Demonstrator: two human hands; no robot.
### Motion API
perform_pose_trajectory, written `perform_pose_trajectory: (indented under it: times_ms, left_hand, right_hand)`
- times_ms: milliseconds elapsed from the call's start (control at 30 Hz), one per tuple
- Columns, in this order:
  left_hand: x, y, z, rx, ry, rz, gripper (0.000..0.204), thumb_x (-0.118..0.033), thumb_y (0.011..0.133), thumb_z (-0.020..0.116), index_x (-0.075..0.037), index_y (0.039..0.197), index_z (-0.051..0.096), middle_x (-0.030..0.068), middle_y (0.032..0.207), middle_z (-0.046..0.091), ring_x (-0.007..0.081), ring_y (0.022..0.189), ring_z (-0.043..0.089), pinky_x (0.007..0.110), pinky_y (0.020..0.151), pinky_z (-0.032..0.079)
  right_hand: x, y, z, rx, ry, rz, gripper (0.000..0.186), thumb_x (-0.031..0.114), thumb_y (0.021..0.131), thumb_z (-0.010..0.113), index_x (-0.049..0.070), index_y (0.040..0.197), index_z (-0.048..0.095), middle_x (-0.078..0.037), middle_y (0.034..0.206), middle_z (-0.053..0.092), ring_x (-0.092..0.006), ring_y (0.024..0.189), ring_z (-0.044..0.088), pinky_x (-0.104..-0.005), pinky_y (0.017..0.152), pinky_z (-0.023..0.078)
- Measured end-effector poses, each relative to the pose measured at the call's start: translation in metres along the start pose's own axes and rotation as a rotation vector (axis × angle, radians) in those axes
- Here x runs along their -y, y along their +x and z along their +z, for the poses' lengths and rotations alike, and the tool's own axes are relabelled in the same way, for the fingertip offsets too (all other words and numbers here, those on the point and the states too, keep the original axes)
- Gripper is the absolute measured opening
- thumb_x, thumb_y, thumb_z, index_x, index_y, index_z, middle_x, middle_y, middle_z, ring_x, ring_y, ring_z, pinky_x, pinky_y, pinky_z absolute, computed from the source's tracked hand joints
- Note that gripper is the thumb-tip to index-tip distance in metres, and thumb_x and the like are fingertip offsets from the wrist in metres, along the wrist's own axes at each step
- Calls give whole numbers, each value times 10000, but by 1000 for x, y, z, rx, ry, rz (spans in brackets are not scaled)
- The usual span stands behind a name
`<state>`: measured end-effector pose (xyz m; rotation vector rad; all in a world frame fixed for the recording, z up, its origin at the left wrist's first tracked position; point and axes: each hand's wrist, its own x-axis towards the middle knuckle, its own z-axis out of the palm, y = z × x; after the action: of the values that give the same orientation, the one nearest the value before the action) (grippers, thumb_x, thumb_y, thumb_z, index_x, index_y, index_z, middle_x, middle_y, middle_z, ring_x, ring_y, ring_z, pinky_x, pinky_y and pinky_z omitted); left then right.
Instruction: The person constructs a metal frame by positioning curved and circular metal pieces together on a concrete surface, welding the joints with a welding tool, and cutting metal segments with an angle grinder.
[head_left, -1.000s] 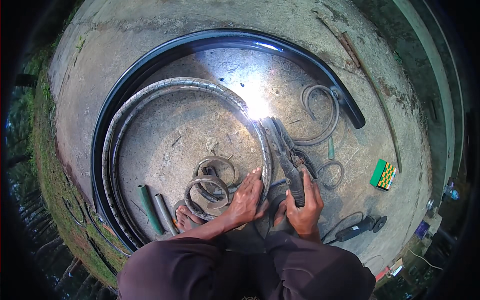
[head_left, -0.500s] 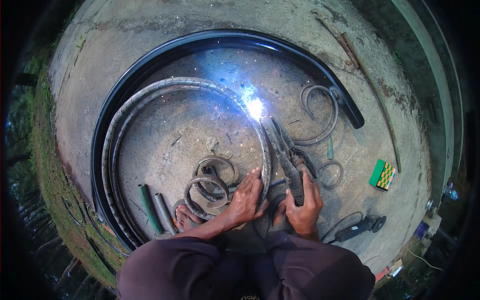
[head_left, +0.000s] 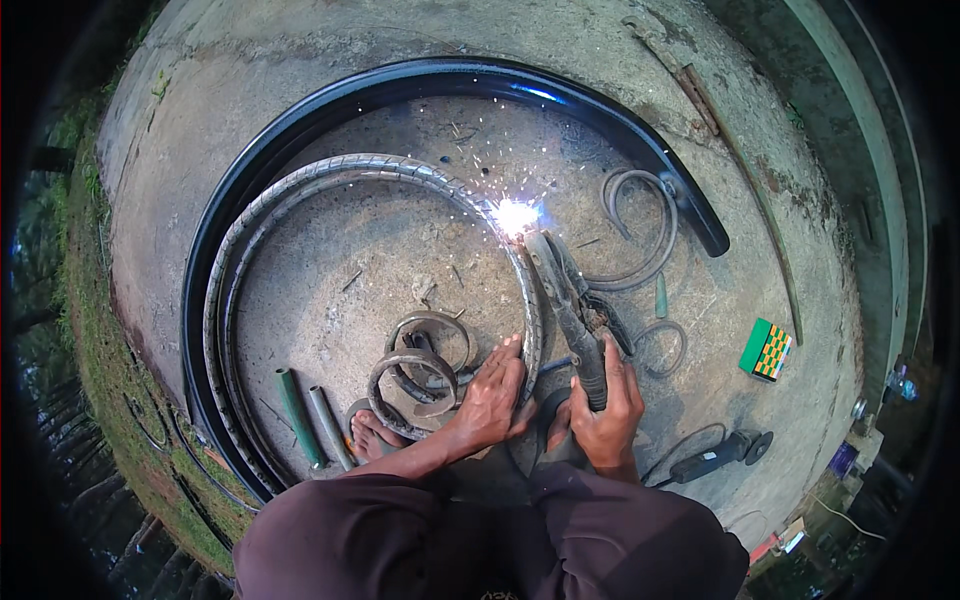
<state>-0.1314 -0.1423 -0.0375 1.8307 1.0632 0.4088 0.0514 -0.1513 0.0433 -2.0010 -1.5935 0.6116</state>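
My left hand (head_left: 492, 400) grips the near right part of a large bent metal pipe (head_left: 290, 180), which curves in a double loop and bears crosswise marks. Its fingertips lie along the pipe's inner side, and the thumb is partly hidden. In my right hand (head_left: 612, 412) is a dark welding electrode holder (head_left: 572, 325), the fingers wrapped around its grip. The holder's jaw end reaches the pipe's upper right curve. There a bright white welding arc (head_left: 516, 216) throws sparks and hides the contact point.
A thick black curved pipe (head_left: 450, 70) arches around the work. Smaller metal rings (head_left: 412, 375) lie by my feet, beside a green tube (head_left: 295, 415). An angle grinder (head_left: 715, 458), a green checkered box (head_left: 765, 350), a looped cable (head_left: 660, 250) and a long rod (head_left: 750, 190) are at right.
The blue glow around the arc has shrunk, and more orange-white sparks spray out. Both hands and the electrode holder stay nearly in place.
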Motion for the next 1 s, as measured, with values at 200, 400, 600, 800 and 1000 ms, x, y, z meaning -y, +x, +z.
perform_pose_trajectory:
  times_ms: [200,400,600,800,1000]
  left_hand:
    - [1,0,0,11,13,28,666,-208,799,731,152,1266,423,404,1466,343,529,1383,360,526,1182,296]
    - [0,2,0,-22,11,19,799,-195,778,738,176,1370,349,396,1453,373,502,1376,391,500,1182,316]
    - [0,1,-1,-33,32,33,819,-181,773,739,180,1385,334,394,1451,376,500,1375,394,500,1177,325]
    - [-3,3,-2,-11,38,21,822,-170,772,739,182,1390,327,394,1451,375,500,1375,396,498,1178,323]
    - [-1,1,-2,-13,24,22,811,-172,776,739,186,1380,332,390,1457,373,502,1374,397,497,1178,321]
  right_hand:
    - [-3,-3,-1,-50,9,-25,624,37,744,743,-63,1332,556,-256,1064,657,-412,929,665,-442,815,536]
    - [-4,-1,1,-13,12,-27,629,35,741,739,-57,1336,556,-257,1098,660,-420,950,669,-446,824,535]
    - [-3,-2,3,-3,15,-23,635,29,735,735,-53,1338,555,-256,1122,659,-419,969,668,-447,835,535]
    - [-3,-3,1,7,3,0,652,13,727,738,-44,1348,551,-245,1113,657,-410,953,665,-443,823,535]
    - [-4,-1,3,-11,-2,-50,668,-7,724,748,-39,1360,547,-238,1093,650,-402,940,667,-435,805,544]
